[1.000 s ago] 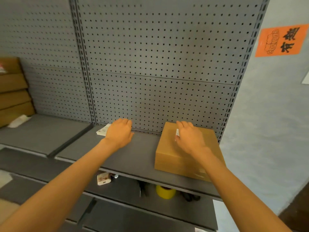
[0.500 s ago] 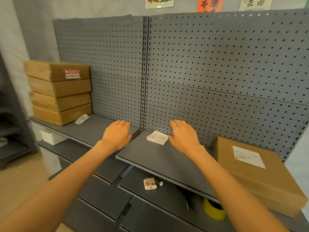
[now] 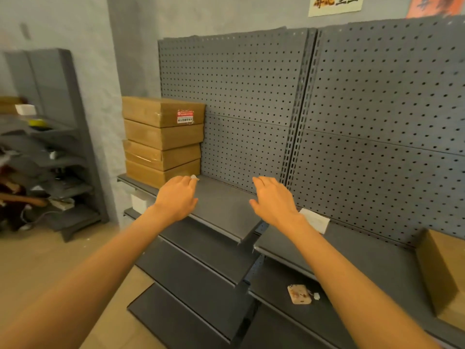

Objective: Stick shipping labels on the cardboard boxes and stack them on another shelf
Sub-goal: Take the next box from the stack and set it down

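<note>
A stack of several brown cardboard boxes [image 3: 163,142] stands at the left end of the left grey shelf [image 3: 226,210]; the top box carries a red and white sticker [image 3: 185,116]. My left hand [image 3: 176,197] hovers over the shelf just right of the stack, fingers loosely bent, holding nothing. My right hand [image 3: 274,200] hangs open above the same shelf, farther right. A sheet of white labels [image 3: 314,220] lies on the right shelf behind my right wrist. One labelled cardboard box [image 3: 440,270] sits at the far right edge, partly cut off.
Grey pegboard [image 3: 251,109] backs both shelves. Lower shelves hold a small beige object [image 3: 299,294]. A white scrap [image 3: 193,177] lies by the stack's base. A cluttered grey rack [image 3: 50,147] stands at the left wall, with tan floor in front.
The view has swung left from the single box to the stack of boxes. My right hand left the labelled box, and both hands moved left over the left shelf.
</note>
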A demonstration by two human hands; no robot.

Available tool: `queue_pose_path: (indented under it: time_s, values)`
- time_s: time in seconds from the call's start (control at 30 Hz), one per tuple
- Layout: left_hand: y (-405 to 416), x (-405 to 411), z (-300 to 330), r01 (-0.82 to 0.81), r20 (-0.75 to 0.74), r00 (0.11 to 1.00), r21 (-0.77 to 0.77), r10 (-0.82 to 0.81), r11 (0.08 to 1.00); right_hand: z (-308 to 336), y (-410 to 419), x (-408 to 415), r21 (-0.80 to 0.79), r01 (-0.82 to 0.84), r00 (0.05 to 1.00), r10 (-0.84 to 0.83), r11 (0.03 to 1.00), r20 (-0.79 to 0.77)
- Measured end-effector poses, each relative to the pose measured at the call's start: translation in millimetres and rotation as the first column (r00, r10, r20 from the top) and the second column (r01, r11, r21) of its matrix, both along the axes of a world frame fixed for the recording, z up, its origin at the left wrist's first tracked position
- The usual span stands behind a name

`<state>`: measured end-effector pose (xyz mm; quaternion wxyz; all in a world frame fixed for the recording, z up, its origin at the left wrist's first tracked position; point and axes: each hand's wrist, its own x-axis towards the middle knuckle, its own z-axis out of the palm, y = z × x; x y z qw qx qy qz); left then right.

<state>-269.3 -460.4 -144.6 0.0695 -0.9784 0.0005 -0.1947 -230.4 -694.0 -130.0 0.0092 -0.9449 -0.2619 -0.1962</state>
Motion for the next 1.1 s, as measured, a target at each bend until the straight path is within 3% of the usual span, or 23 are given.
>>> queue_pose_path:
  time_s: [0.47, 1.1]
  values:
    - [115.2, 45.9, -0.6, -0.134, 0.027, 0.991, 0.021, 0.133, 0.991, -4.3, 128.2, 74.8, 0.020, -0.143, 0.990, 0.143, 0.989, 0.002]
    - [224.6, 168.3, 34.7, -0.164, 0.084, 0.983, -0.018, 0.165, 0.986, 26.4, 235.9, 194.3, 0.084, -0.147, 0.989, 0.145, 0.986, 0.029]
